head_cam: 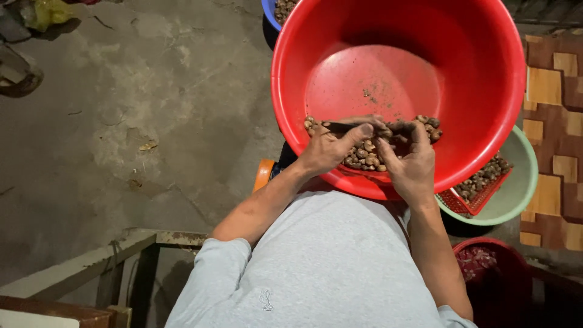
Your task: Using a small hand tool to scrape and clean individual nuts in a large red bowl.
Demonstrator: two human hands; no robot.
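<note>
Nuts point(364, 155) heaped at red basin's point(486, 79) near wall. Left hand point(325, 150) fingers pinch a dark blade point(340, 126); right hand point(413, 164) fingers pinch one nut.

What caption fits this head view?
Both hands, left hand and right hand, work over small brown nuts in a tilted red basin.

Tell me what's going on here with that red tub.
A person sits with a big red basin tilted on their lap. Both hands work over a pile of small brown nuts at its low edge. The left hand holds a dark knife-like blade; the right hand pinches one nut. To the right, a pale green bowl holds a red basket with more nuts.
</note>
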